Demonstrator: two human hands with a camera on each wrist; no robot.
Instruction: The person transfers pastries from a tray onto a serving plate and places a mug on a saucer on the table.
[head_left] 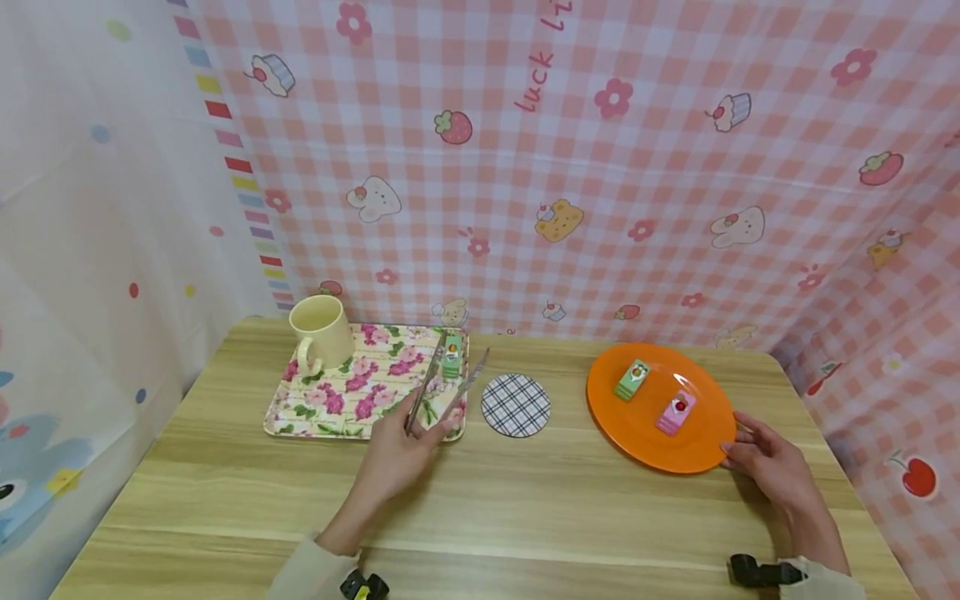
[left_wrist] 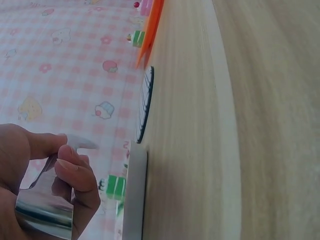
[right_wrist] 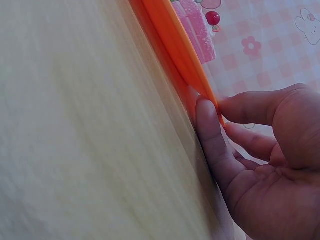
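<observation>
My left hand (head_left: 405, 446) holds metal tongs (head_left: 424, 385) by the bent end, their two arms spread apart. Between the arms lies a small green block with a fruit picture (head_left: 452, 358), on the right part of a floral tray (head_left: 300, 427). In the left wrist view the shiny bend of the tongs (left_wrist: 46, 216) sits in the palm. My right hand (head_left: 772, 462) pinches the rim of an orange plate (head_left: 637, 446) at its right side, thumb and fingers on opposite faces. On that plate lie another green block (head_left: 632, 380) and a pink block (head_left: 676, 413).
A cream mug (head_left: 324, 333) stands on the tray's back left. Between tray and plate lies a round plaid coaster (head_left: 516, 406). The wooden table (head_left: 525, 517) meets a pink checked cloth (head_left: 510, 275) at its back, with more cloth on both sides.
</observation>
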